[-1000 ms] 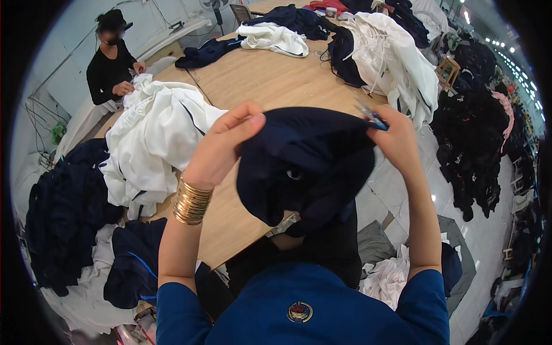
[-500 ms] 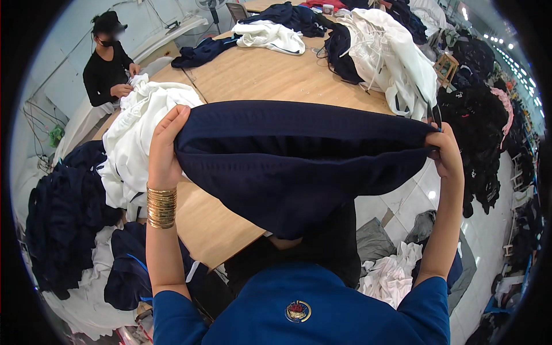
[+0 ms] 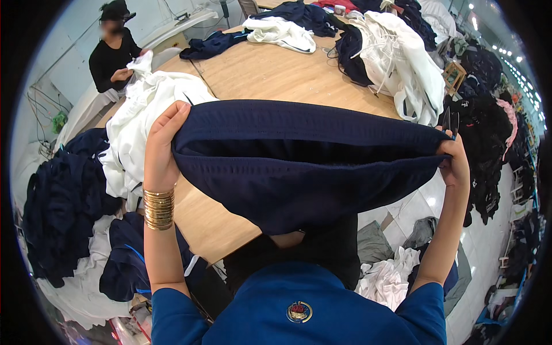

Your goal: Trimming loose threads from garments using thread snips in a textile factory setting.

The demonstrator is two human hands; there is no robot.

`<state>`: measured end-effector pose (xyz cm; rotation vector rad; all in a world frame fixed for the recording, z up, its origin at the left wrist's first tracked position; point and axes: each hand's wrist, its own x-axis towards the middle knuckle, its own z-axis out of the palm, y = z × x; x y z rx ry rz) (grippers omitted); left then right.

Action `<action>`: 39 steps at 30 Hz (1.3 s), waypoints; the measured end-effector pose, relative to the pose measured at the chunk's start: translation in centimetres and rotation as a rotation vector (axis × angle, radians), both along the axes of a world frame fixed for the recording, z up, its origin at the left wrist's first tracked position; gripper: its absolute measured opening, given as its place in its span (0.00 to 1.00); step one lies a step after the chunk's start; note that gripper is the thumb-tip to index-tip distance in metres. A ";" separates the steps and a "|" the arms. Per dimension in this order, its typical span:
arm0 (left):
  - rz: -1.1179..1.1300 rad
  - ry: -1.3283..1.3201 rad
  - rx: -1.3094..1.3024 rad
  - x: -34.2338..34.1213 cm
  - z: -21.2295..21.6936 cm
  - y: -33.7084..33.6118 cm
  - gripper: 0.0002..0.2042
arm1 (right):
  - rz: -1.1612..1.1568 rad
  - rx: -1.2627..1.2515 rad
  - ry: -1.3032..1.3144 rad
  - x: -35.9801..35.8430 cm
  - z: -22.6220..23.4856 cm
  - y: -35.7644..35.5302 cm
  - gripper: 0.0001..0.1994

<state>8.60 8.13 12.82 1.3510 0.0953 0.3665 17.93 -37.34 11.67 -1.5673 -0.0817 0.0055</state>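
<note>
A navy garment (image 3: pixel 310 184), seemingly trousers or shorts, is stretched wide between my hands by its elastic waistband. Its opening faces me, dark inside, and the fabric hangs down over the table's near edge and my lap. The left end of the waistband is gripped by my left hand (image 3: pixel 164 138), with gold bangles on that wrist. Gripping the other end is my right hand (image 3: pixel 456 161), fingers closed on the edge. From this same hand a pair of small dark thread snips (image 3: pixel 451 122) sticks up, blades pointing upward; its handle is mostly hidden.
White garments (image 3: pixel 144 121) are heaped on the wooden table (image 3: pixel 253 72) at left, with another white pile (image 3: pixel 402 63) far right. Navy clothes (image 3: pixel 63 201) lie heaped at left. Across the table a person in black (image 3: pixel 112 57) handles white cloth. Fabric (image 3: pixel 388 276) lies on the floor at right.
The waistband is pulled a little wider, my right hand having moved slightly right and down. The person across has lifted a piece of white cloth and turned their head.
</note>
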 end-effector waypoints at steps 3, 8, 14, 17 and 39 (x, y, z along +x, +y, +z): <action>0.087 -0.016 0.004 -1.1 1.0 -0.5 0.06 | -0.021 0.031 -0.017 0.6 0.2 1.3 0.10; 0.140 -0.150 0.154 -2.3 2.0 1.6 0.06 | 0.109 0.103 -0.019 2.9 1.0 5.0 0.11; -0.216 0.158 0.107 -5.0 -1.1 3.3 0.09 | 0.091 0.325 0.105 3.9 -0.9 11.7 0.14; -0.327 0.206 0.630 -6.0 -5.5 3.3 0.20 | 0.151 0.085 0.147 6.1 -4.8 14.9 0.12; -0.071 0.693 -0.003 -7.8 -21.7 5.4 0.10 | 0.741 -0.800 -0.542 -6.2 -20.1 30.3 0.11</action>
